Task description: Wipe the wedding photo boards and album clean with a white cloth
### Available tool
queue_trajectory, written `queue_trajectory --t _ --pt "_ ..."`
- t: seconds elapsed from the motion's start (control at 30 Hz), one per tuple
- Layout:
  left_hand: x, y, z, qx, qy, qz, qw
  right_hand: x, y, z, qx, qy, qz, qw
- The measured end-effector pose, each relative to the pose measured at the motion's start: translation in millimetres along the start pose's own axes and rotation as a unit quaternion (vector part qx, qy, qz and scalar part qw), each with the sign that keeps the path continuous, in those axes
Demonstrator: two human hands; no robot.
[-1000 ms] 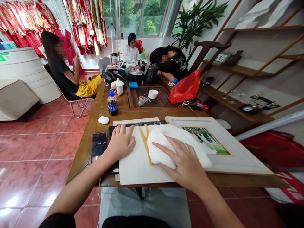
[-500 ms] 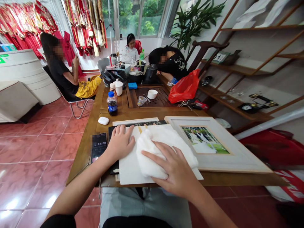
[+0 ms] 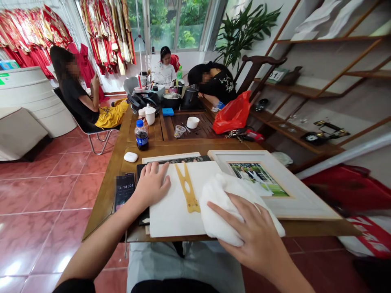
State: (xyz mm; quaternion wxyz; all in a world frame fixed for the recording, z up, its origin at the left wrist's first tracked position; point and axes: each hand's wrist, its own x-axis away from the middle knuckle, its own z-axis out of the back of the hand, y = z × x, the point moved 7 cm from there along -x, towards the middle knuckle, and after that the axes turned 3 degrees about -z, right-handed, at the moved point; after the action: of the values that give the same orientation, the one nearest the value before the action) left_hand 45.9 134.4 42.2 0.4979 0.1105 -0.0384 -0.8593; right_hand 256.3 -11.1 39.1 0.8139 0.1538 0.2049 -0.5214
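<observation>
My left hand lies flat, fingers apart, on the left edge of a white board. In my right hand is a bunched white cloth, gripped from above over the board's right side. A flat yellow Y-shaped piece with an oval hole lies on the board between my hands. Right of the board, partly under the cloth, is a pale picture frame with a photo of two people outdoors. Beneath the board, the edges of dark and wooden-edged items stick out.
Left of the board are a phone and a white earbud case. Farther back stand a cola bottle, a white lidded cup, a small bowl and a red plastic bag. Several people sit around the table.
My right hand has moved right with the cloth, off the yellow piece, which now shows in full. My left hand stays on the board.
</observation>
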Motion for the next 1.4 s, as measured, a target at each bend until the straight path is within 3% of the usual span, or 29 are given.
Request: queue_trajectory --t 0.2,0.33,0.5,0.7,1.0,1.17,1.4 --pt "0 1 5.1 -0.018 0.033 -0.014 0.999 10 -15 7 -0.023 0.013 0.022 0.999" --pt "2 12 16.7 -0.038 0.054 -0.088 0.994 11 -17 9 -0.034 0.006 0.039 0.999" --pt "30 33 16.8 -0.005 -0.013 -0.208 0.978 7 -14 10 -0.041 -0.004 0.043 0.998" --pt "74 49 10.0 0.008 -0.076 -0.235 0.969 10 -10 9 -0.063 -0.004 0.044 0.997" --pt "108 59 10.6 -0.011 -0.139 -0.282 0.949 24 -5 6 -0.092 -0.013 0.061 0.994" --pt "122 56 5.6 -0.071 -0.100 -0.320 0.939 29 -2 15 -0.100 0.007 0.068 0.993" --pt "134 53 5.1 -0.157 0.049 -0.382 0.910 39 15 22 -0.144 0.031 0.021 0.989"
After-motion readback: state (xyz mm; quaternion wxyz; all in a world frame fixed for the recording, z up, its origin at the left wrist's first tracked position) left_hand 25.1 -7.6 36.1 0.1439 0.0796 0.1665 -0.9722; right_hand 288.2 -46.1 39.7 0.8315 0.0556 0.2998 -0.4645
